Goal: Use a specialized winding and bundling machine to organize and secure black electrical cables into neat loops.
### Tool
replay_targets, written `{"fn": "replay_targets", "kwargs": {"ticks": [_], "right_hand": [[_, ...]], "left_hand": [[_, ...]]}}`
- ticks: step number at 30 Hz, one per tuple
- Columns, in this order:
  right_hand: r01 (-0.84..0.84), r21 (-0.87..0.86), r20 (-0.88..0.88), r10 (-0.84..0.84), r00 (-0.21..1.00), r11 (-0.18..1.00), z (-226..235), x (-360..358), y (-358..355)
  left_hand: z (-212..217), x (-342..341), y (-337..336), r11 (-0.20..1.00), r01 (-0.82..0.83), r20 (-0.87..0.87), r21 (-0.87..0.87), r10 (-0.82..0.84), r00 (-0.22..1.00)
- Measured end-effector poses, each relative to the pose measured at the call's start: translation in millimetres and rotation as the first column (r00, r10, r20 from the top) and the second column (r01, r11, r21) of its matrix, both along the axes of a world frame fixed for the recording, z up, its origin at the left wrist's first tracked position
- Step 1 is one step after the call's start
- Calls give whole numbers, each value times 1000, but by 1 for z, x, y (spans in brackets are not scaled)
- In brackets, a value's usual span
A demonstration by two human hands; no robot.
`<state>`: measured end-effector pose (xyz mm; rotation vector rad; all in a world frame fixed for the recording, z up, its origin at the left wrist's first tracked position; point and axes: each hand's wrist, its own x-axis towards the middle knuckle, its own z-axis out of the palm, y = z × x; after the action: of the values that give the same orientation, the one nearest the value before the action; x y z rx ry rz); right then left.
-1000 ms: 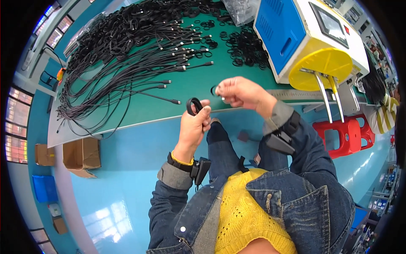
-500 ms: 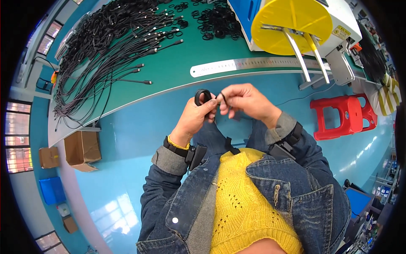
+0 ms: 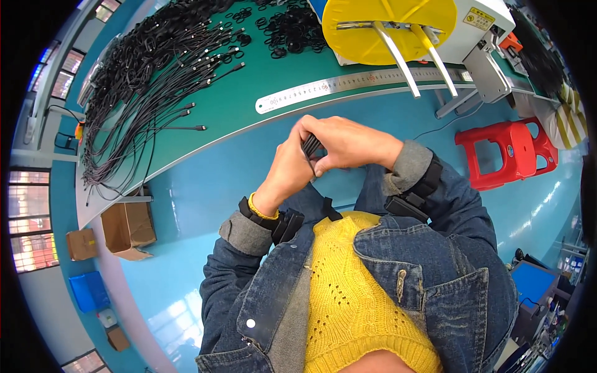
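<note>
Below the edge of the green workbench (image 3: 261,124), both hands meet in front of the chest. The left hand (image 3: 287,171) and the right hand (image 3: 348,144) are closed together around a small coiled bundle of black cable (image 3: 310,146), pinching it between the fingers. If the pinch relaxes, I think the coil can spring open and lose its loops.

On my green bench (image 3: 249,118): black cables (image 3: 149,74) far left, steel ruler (image 3: 367,81), yellow reel (image 3: 385,25). Red stool (image 3: 504,149) to my right; cardboard box (image 3: 127,227) left.
</note>
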<state>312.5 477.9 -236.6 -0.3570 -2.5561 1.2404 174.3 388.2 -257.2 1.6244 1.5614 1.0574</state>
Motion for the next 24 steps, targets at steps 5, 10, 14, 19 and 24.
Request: {"fn": "replay_targets", "kwargs": {"ticks": [5, 10, 14, 19, 24], "right_hand": [[-124, -901, -198, -139, 970, 416, -42, 11, -3], [86, -904, -64, -330, 942, 419, -25, 3, 0], [303, 102, -160, -285, 945, 948, 33, -24, -38], [341, 329, -55, -342, 938, 881, 37, -52, -73], [267, 204, 146, -299, 943, 942, 20, -55, -80]], "left_hand": [[13, -7, -1, 998, -64, 379, 11, 55, 924], [9, -27, -12, 1000, 7, 330, -5, -5, 944], [6, -26, -25, 985, -27, 3, 173, 27, 1000], [12, -29, -45, 969, -142, -75, 200, 160, 984], [-20, -51, -60, 987, 61, -22, -149, -65, 998]]}}
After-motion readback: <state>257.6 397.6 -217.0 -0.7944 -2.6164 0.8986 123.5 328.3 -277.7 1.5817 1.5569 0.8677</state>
